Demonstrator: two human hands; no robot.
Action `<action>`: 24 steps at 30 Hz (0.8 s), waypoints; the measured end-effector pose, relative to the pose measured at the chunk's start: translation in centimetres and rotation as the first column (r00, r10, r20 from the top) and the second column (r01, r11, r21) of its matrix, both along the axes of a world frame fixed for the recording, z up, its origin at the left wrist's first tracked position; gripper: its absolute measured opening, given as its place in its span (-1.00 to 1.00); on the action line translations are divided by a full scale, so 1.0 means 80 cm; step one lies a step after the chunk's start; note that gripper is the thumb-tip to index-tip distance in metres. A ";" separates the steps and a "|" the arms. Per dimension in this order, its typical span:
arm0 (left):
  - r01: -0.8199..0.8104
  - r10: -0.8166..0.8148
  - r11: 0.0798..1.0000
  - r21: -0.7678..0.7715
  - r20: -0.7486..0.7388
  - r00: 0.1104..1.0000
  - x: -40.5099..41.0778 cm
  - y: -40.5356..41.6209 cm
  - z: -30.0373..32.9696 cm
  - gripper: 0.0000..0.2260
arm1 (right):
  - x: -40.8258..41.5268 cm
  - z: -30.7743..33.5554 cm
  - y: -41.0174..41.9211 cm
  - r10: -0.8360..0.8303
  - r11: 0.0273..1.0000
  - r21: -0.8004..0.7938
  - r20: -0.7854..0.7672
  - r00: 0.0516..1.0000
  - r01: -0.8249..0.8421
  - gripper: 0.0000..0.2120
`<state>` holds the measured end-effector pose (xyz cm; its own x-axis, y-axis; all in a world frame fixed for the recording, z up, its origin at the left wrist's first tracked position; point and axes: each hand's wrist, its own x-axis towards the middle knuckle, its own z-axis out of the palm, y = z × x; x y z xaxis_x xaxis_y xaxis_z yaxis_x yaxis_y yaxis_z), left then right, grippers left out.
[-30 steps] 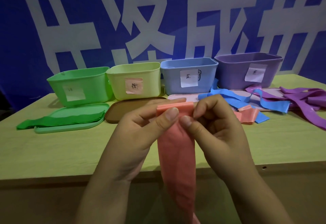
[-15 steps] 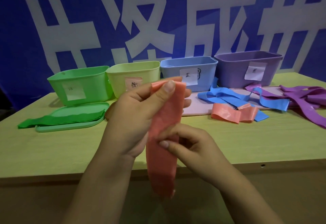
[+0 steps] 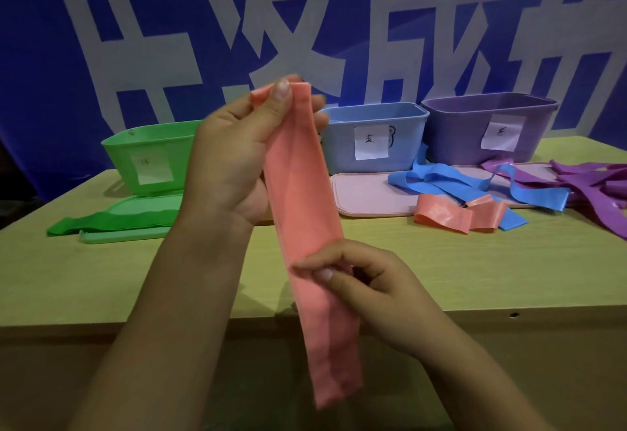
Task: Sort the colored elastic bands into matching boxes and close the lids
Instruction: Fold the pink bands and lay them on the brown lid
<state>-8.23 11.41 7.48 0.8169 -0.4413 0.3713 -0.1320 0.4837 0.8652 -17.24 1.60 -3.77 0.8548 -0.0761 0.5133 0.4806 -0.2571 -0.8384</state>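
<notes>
My left hand [image 3: 234,159] holds the top end of a long pink elastic band [image 3: 305,206] raised in front of the boxes. Lower down, my right hand [image 3: 369,291] pinches the same band at its middle, and the rest hangs below the table edge. Behind stand a green box [image 3: 149,155], a blue box [image 3: 373,135] and a purple box [image 3: 485,125], all without lids. The yellow-green box is hidden behind my left hand. A second pink band [image 3: 454,215], blue bands [image 3: 451,186] and purple bands [image 3: 590,183] lie at the right.
A green band [image 3: 112,222] lies across a green lid [image 3: 135,217] in front of the green box. A pale pink lid [image 3: 366,200] lies before the blue box. The wooden table's front edge [image 3: 475,315] runs just beyond my right hand. A blue banner fills the back.
My left hand has lifted the pink band's top end higher, hiding the yellow-green box. My right hand slid down from the top to pinch the band's middle.
</notes>
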 end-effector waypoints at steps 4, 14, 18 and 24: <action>0.095 -0.096 0.995 0.035 0.007 0.995 0.001 -0.010 -0.003 -0.85 | -0.001 -0.001 -0.002 0.033 0.999 -0.030 -0.018 0.999 -0.034 -0.70; 0.072 -0.072 0.997 -0.017 0.007 0.997 0.023 0.002 0.011 -0.86 | 0.002 -0.049 0.007 0.068 0.991 -0.091 -0.270 0.960 -0.096 -0.71; 0.035 -0.035 0.999 -0.038 0.012 0.999 0.034 0.002 0.015 -0.86 | -0.001 -0.055 0.009 0.108 0.991 -0.044 -0.315 0.943 -0.129 -0.74; 0.016 -0.016 0.998 -0.057 0.004 1.000 0.050 0.001 0.015 -0.86 | -0.005 -0.063 0.008 0.101 0.991 -0.041 -0.378 0.920 -0.126 -0.79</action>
